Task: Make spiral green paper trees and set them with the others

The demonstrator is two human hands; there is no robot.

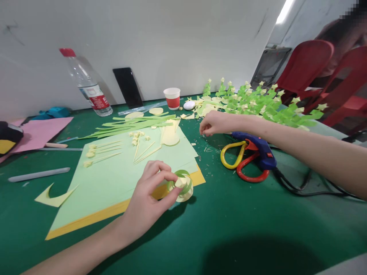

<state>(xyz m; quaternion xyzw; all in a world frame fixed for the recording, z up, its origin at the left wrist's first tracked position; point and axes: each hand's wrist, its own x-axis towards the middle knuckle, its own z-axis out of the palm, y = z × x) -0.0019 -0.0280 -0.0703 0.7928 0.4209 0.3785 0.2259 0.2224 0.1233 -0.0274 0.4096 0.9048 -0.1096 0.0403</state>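
My left hand (153, 191) pinches a small paper flower piece (185, 187) between thumb and fingers. It has a pale yellow centre, a curled green strip and a round pale base, held low over the table at the paper stack's corner. My right hand (210, 123) is curled with its fingertips close together, low over the green table near small glue scraps; what it holds, if anything, I cannot make out. Beside it lie a blue glue gun (262, 151) and scissors (252, 168) with yellow and red handles, partly overlapping. Sticks with pale yellow tips (104, 149) rest on the light green paper (114, 179).
Along the board stand a water bottle (99, 100), a black phone (128, 88) and a paper cup (172, 98). Green paper strips (137, 124) lie behind the sheets. Finished green paper plants (258, 101) crowd the back right. A glue stick (38, 174) lies left; a black cable (295, 189) runs right.
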